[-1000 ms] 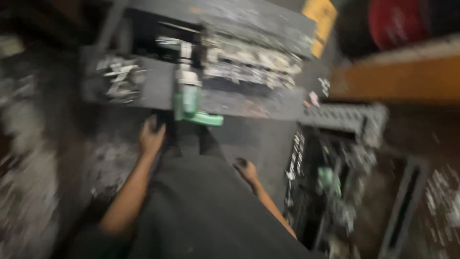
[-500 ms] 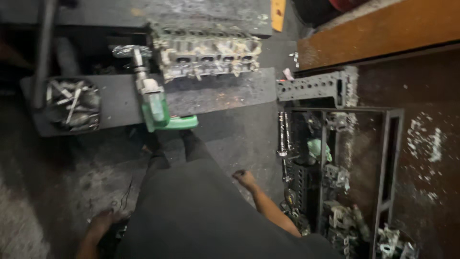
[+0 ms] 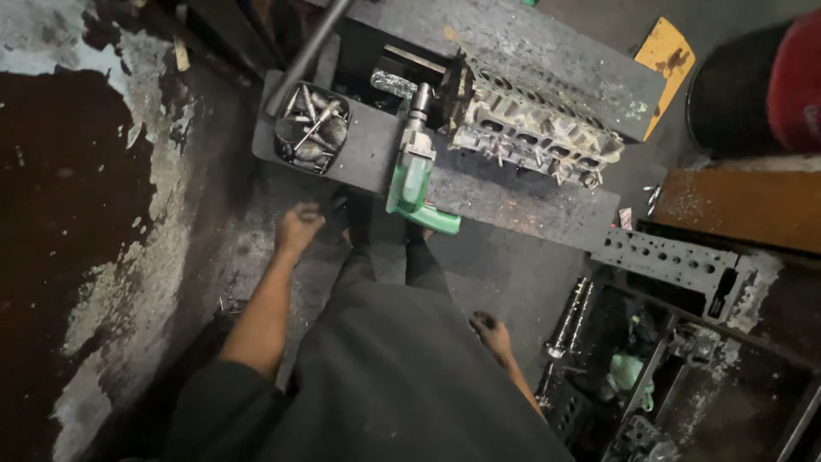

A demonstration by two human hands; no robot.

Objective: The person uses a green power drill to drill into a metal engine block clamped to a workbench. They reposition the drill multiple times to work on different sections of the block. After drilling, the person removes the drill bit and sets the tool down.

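I stand at a low dark workbench [image 3: 522, 201] and look down my own dark clothing. My left hand [image 3: 298, 229] is out in front at the bench's near edge, fingers curled, holding nothing, just below a black tub of metal valves [image 3: 311, 128]. My right hand [image 3: 490, 331] hangs at my side, loosely closed and empty. A green electric drill [image 3: 416, 178] lies on the bench with its handle over the near edge. Behind it rests a grey engine cylinder head [image 3: 534, 130].
A metal pipe [image 3: 308, 53] leans at the bench's back left. A perforated grey metal block [image 3: 676, 263] and a rack of engine parts [image 3: 633, 376] with a camshaft [image 3: 571, 316] stand at the right. An orange-brown surface [image 3: 735, 205] lies at the far right. The floor at left is stained concrete.
My view has swung and steadied over the bench. My left hand has come up from low at my side toward the bench edge. My right hand stays at my side.
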